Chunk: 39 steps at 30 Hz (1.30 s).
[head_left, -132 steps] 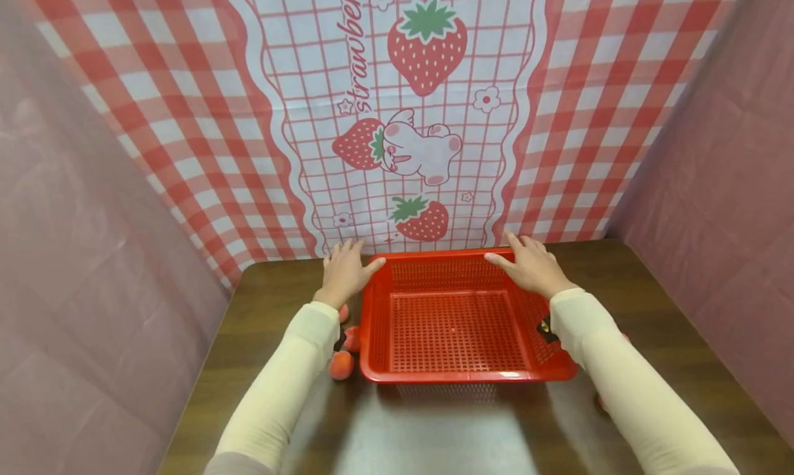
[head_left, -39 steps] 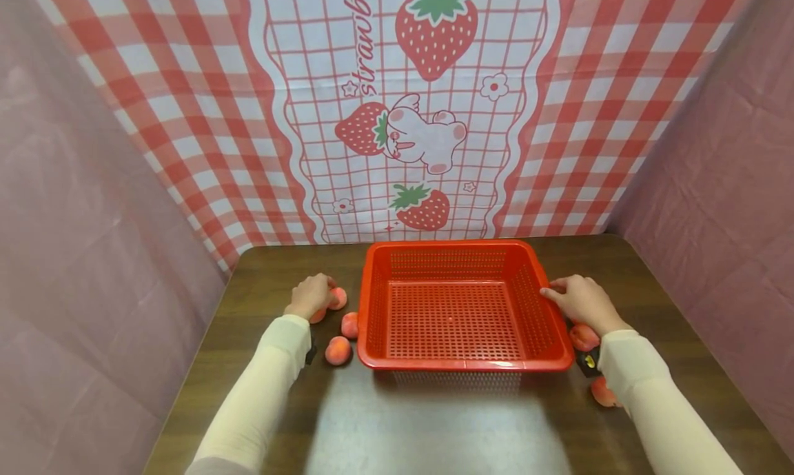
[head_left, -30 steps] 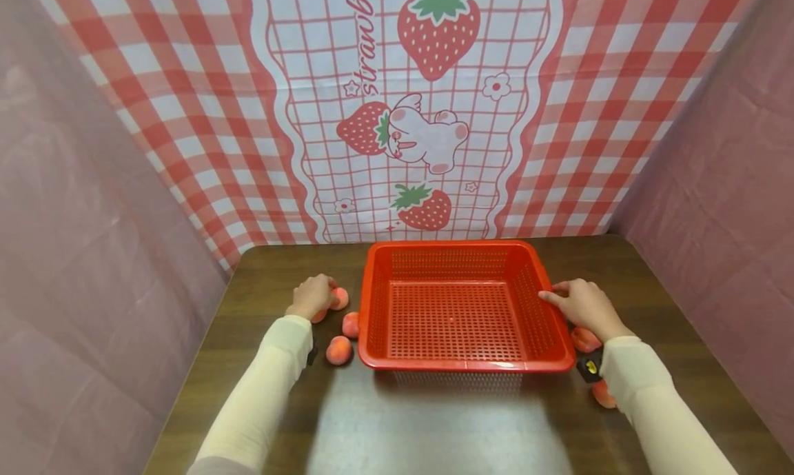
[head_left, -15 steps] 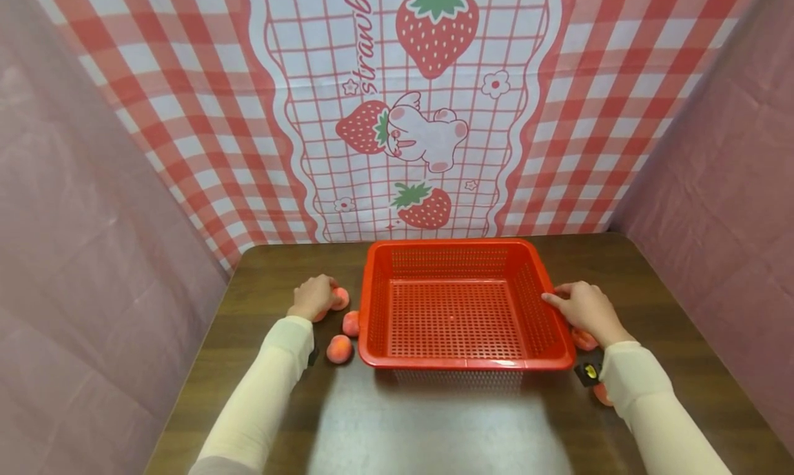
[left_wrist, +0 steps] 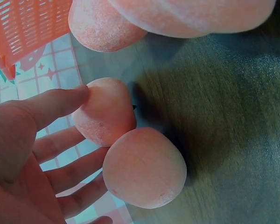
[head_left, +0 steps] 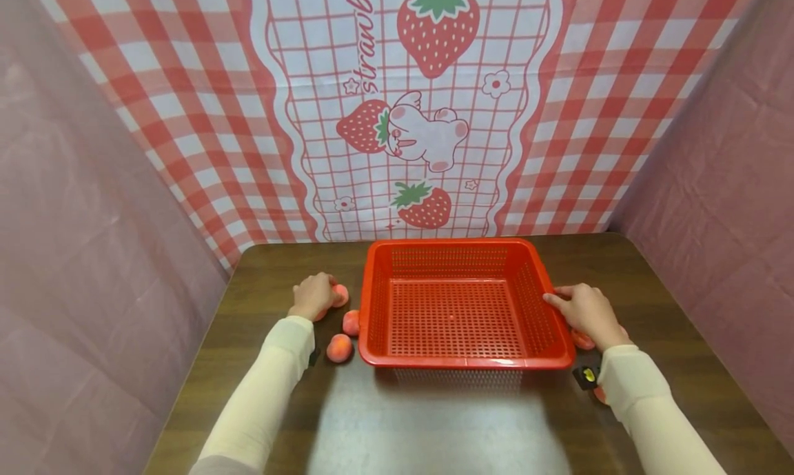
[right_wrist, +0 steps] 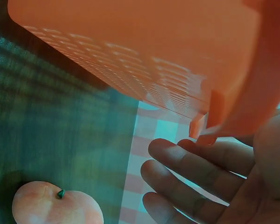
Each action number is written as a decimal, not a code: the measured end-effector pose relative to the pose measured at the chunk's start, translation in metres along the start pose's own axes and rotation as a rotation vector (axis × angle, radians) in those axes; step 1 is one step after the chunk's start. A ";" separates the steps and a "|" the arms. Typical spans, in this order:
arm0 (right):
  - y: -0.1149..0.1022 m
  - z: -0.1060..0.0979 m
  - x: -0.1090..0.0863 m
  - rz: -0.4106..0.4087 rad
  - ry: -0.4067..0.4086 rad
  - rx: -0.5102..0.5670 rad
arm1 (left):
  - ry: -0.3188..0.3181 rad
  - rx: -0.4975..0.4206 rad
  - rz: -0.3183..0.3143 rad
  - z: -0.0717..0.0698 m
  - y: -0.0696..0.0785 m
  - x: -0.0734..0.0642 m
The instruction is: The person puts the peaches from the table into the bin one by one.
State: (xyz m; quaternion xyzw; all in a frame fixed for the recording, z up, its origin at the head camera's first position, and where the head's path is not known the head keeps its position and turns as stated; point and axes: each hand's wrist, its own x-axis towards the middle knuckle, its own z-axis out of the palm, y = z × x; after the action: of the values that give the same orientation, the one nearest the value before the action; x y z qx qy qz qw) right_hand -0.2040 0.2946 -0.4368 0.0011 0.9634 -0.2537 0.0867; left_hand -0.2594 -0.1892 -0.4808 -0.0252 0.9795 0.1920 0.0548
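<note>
Left hand (head_left: 312, 296): thumb and fingers around the far peach (head_left: 340, 295), thumb tip on its skin; fruit rests on the desk (head_left: 238, 306), left of the red basket (head_left: 467, 362). Second peach (left_wrist: 147, 170) lies against the held one, partly under the hand in the head view. Two more peaches (head_left: 339, 349) nearer the person, one just beside the basket wall. Right hand (head_left: 586, 309): thumb over the basket's right rim, fingers outside it, gripping loosely. Right-side peach (head_left: 582, 338) on the desk, partly covered by that hand. Backdrop: strawberry-print cloth (head_left: 434, 254).
</note>
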 end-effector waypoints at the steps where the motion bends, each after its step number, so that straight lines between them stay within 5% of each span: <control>1: 0.000 0.000 0.000 0.009 -0.001 0.009 | 0.008 -0.005 -0.001 0.000 0.001 0.000; 14: 0.000 0.004 0.000 -0.012 0.068 0.006 | 0.062 -0.037 0.032 -0.001 0.002 0.004; 39: 0.000 0.007 -0.001 0.042 0.041 0.038 | 0.157 -0.167 0.093 -0.009 0.010 0.012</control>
State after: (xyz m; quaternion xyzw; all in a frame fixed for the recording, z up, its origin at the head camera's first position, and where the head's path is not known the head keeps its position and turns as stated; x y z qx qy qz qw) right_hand -0.2021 0.2914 -0.4430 0.0284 0.9598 -0.2699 0.0721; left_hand -0.2728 -0.1840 -0.4700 0.0007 0.9616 0.2726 -0.0335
